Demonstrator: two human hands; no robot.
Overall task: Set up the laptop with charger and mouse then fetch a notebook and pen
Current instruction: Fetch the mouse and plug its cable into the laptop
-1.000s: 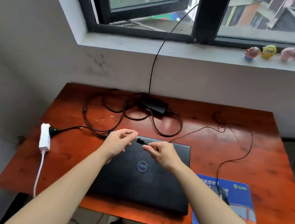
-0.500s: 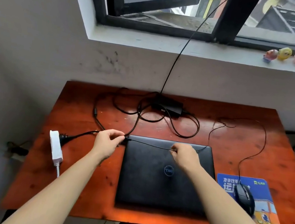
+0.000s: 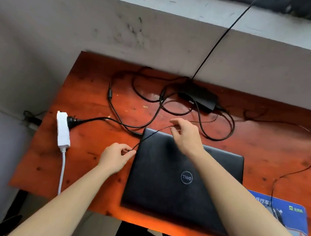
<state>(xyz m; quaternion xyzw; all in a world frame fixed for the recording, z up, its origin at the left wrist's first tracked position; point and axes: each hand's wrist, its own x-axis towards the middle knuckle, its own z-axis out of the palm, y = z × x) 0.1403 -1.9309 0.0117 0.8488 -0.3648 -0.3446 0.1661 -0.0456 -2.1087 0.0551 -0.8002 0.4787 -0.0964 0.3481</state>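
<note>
Fingers of my left hand (image 3: 116,155) and right hand (image 3: 185,135) pinched the thin mouse cable (image 3: 151,135) taut beside the laptop (image 3: 182,179); plugging in seemingly came next, needing port alignment.

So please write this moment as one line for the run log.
closed black Dell laptop on red-brown wooden desk | left hand, right hand: pinching thin black cable | plugged: cannot tell

Power strip (image 3: 62,131) left of laptop (image 3: 182,179) (charger brick (image 3: 198,98) behind).

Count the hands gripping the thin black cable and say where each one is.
2. The left hand pinches the thin black cable beside the laptop's left edge; the right hand holds it above the laptop's far edge.
</note>
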